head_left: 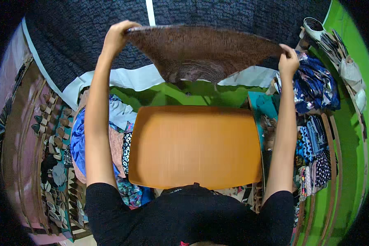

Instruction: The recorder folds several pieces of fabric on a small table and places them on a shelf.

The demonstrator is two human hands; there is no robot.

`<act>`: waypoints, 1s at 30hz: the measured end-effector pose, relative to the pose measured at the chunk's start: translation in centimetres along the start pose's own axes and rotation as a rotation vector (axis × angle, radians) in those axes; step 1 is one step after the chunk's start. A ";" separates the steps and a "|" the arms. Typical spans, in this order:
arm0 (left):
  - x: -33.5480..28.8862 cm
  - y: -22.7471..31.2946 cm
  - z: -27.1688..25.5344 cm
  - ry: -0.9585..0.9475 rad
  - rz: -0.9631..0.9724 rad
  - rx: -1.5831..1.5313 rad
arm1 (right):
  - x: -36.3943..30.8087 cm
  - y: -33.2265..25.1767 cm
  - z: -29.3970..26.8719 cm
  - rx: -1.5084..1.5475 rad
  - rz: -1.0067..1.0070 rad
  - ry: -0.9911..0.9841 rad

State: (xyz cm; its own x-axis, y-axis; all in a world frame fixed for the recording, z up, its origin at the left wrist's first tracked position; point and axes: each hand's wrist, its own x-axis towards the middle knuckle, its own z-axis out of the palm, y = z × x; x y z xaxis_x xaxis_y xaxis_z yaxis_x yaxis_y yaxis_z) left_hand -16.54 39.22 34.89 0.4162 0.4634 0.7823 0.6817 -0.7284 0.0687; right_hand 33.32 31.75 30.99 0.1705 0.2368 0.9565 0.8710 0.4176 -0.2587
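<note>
- I see my left hand (118, 36) and right hand (289, 60) each pinching a top corner of the brown cloth (201, 51).
- It hangs spread wide, beyond the orange table (194, 145)'s far edge.

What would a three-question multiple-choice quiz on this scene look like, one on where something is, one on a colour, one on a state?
1. Where is the brown cloth?
A. Held up above the orange table
B. Spread flat on the table
C. Folded on the right-hand pile

2. What colour is the table top?
A. White
B. Orange
C. Blue

3. How is the cloth held?
A. By one hand, bunched
B. Stretched between both hands
C. Not held at all

Answers:
1 A, it hangs in the air beyond the table.
2 B, the surface is plain orange.
3 B, the left hand grips one top corner and the right hand the other.
</note>
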 end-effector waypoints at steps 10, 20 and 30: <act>-30.6 13.7 1.0 -0.083 -0.443 -0.209 | -25.4 -7.1 -16.9 0.312 0.640 -0.522; -48.0 24.4 -1.4 -0.253 -0.814 -0.117 | -37.8 -12.7 -27.2 0.145 0.877 -1.165; -53.8 28.6 -5.5 -0.380 -0.979 -0.425 | -44.2 -15.4 -33.3 0.000 0.906 -1.093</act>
State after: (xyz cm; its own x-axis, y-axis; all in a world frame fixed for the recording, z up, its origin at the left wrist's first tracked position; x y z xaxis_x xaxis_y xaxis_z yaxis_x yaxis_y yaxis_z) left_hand -22.75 -9.35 -1.82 0.0218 0.9989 0.0424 0.5851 -0.0471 0.8096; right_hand 27.74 -14.39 -2.84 0.2244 0.9669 -0.1217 0.6547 -0.2421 -0.7161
